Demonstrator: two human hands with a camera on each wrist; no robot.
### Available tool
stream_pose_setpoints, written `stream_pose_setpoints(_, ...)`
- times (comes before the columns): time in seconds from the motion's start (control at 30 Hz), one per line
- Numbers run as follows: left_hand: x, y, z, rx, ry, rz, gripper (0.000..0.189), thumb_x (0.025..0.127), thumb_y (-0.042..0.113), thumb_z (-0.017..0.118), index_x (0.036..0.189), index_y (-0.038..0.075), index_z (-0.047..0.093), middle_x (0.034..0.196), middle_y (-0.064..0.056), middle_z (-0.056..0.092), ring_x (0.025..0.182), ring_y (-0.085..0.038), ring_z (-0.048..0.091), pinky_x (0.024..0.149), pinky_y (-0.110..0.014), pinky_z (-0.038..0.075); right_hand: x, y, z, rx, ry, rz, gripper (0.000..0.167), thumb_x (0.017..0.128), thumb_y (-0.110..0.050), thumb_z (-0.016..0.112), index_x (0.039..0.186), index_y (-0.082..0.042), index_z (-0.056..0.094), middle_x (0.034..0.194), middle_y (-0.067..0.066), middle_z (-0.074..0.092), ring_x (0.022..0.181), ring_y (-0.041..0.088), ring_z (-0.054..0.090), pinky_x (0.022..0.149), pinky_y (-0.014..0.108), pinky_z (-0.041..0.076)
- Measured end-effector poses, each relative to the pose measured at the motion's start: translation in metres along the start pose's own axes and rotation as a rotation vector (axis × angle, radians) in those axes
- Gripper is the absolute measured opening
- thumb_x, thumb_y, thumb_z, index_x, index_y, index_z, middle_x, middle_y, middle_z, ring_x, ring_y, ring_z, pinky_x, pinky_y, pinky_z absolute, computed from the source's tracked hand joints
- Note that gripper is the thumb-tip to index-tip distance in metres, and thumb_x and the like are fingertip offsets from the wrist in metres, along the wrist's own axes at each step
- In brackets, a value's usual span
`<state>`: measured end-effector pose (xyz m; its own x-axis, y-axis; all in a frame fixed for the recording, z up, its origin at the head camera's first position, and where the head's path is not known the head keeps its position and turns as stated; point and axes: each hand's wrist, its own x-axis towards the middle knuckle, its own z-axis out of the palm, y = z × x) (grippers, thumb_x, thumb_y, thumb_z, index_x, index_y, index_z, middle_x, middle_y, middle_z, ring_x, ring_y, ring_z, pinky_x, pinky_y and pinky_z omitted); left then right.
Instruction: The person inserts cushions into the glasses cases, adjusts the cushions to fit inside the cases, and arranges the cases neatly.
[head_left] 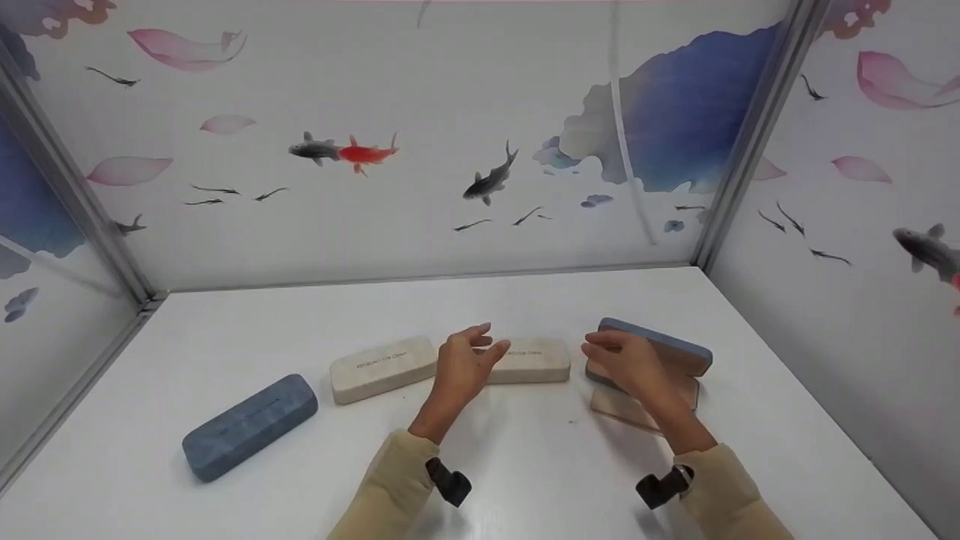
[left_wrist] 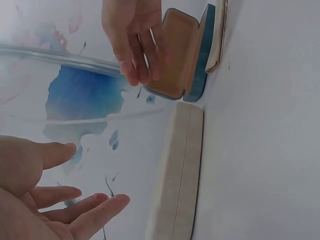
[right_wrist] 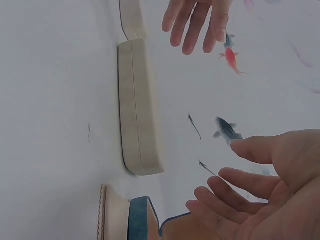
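My left hand point(head_left: 463, 369) hovers with relaxed, spread fingers over the inner ends of two cream glasses cases, holding nothing. The cream case on the left point(head_left: 382, 371) and the middle cream case point(head_left: 534, 361) are closed and lie flat. My right hand point(head_left: 628, 364), fingers loose and apart, is above an opened blue glasses case point(head_left: 686, 352) and grips nothing. In the left wrist view the tan lining point(left_wrist: 176, 55) of that case shows. A flat tan piece point(head_left: 626, 409) lies in front of it, partly hidden by my right wrist.
A closed blue glasses case point(head_left: 251, 427) lies slanted on the white table point(head_left: 525, 480) at the left. Printed panels point(head_left: 420, 240) with fish and petals wall in the back and sides. Small dark cameras point(head_left: 448, 481) are strapped on both wrists.
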<state>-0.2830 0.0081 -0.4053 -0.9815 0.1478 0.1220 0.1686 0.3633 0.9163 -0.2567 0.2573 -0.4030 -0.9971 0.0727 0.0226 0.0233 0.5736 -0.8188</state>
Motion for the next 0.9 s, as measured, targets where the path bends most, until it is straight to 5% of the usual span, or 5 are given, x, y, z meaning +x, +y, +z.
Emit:
stream_pose_setpoints(0.33, -0.008, 0.015, 0.019, -0.045, -0.005, 0.085, 0.032, 0.098, 0.025, 0.066, 0.122, 0.004, 0.069, 0.116, -0.014, 0.072, 0.109, -0.026, 0.069, 0.090, -0.036, 0.059, -0.023, 0.005, -0.022, -0.046, 0.079, -0.050, 0.036, 0.099, -0.029, 0.064, 0.124, -0.003, 0.069, 0.126, 0.018, 0.068, 0.120, 0.033, 0.062, 0.096, 0.040, 0.054)
stream_pose_setpoints(0.5, -0.009, 0.018, 0.029, -0.087, 0.019, 0.116, 0.027, 0.096, 0.023, 0.067, 0.115, 0.004, 0.071, 0.104, -0.012, 0.076, 0.099, -0.024, 0.071, 0.081, -0.033, 0.060, -0.034, 0.010, -0.036, -0.038, 0.107, -0.062, 0.040, 0.100, -0.030, 0.064, 0.128, -0.001, 0.065, 0.127, 0.020, 0.067, 0.120, 0.034, 0.062, 0.092, 0.028, 0.053)
stream_pose_setpoints(0.67, -0.011, 0.019, 0.042, -0.147, -0.008, 0.060, 0.028, 0.096, 0.023, 0.068, 0.116, 0.004, 0.070, 0.105, -0.012, 0.073, 0.091, -0.017, 0.070, 0.073, -0.028, 0.060, -0.043, 0.018, -0.047, -0.025, 0.134, -0.061, 0.041, 0.099, -0.028, 0.065, 0.129, 0.000, 0.064, 0.127, 0.021, 0.066, 0.121, 0.035, 0.061, 0.083, 0.011, 0.047)
stream_pose_setpoints(0.9, -0.014, 0.021, 0.067, -0.176, -0.037, 0.001, 0.027, 0.095, 0.021, 0.070, 0.116, 0.004, 0.070, 0.102, -0.009, 0.073, 0.083, -0.010, 0.066, 0.067, -0.024, 0.059, -0.055, 0.034, -0.061, -0.042, 0.139, -0.024, 0.046, 0.100, -0.033, 0.063, 0.132, -0.001, 0.062, 0.131, 0.021, 0.064, 0.125, 0.036, 0.059, 0.082, 0.008, 0.045)
